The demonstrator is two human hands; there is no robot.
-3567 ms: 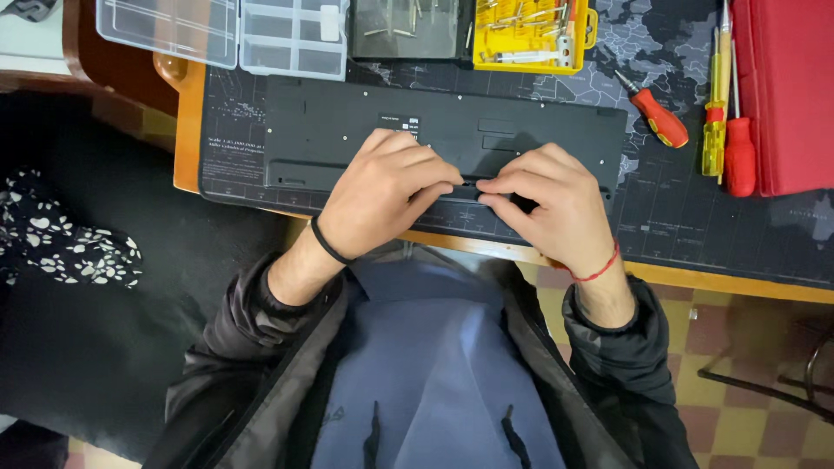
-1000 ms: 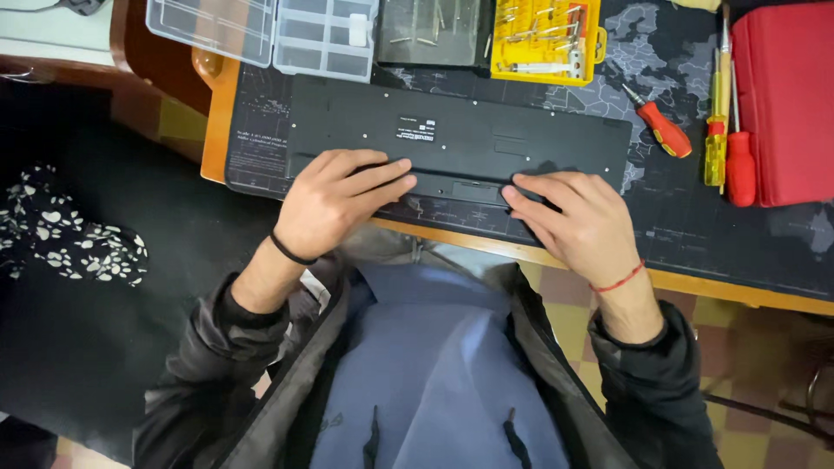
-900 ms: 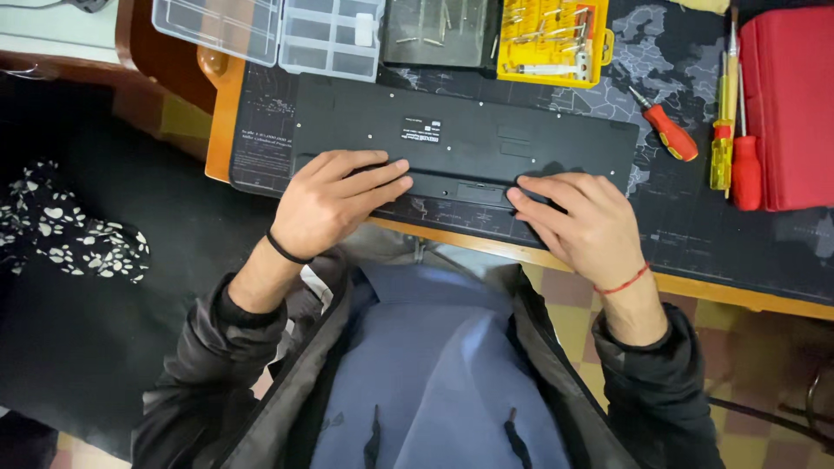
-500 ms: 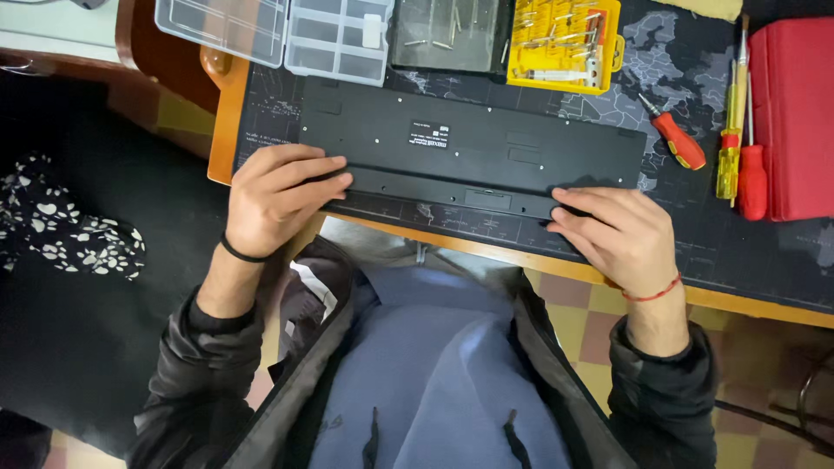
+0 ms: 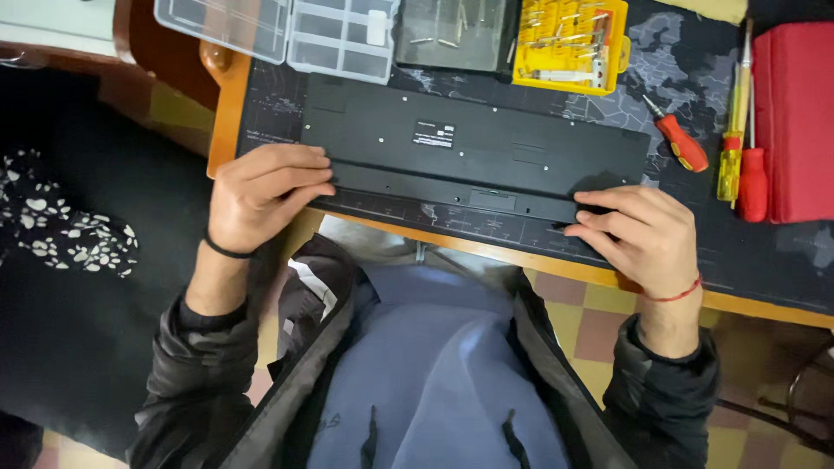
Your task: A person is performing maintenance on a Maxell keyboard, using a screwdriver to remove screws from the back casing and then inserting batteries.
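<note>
A black keyboard (image 5: 473, 156) lies face down on a dark desk mat (image 5: 764, 247), its plain underside and a small white label facing up. My left hand (image 5: 261, 195) grips the keyboard's near left corner, fingers laid over the edge. At the near right corner my right hand (image 5: 643, 234) holds the edge with fingers curled on it. A black band circles my left wrist, a red thread my right.
Behind the keyboard stand clear plastic compartment boxes (image 5: 287, 30), a dark tray of small parts (image 5: 456, 35) and a yellow bit case (image 5: 569, 43). Three screwdrivers (image 5: 678, 139) (image 5: 731, 156) (image 5: 754, 178) and a red case (image 5: 795, 122) lie at the right. The desk's wooden edge (image 5: 226, 113) runs near me.
My hands have slid apart from the middle of the keyboard's near edge out to its two corners. The view has shifted slightly, so the keyboard sits further right.
</note>
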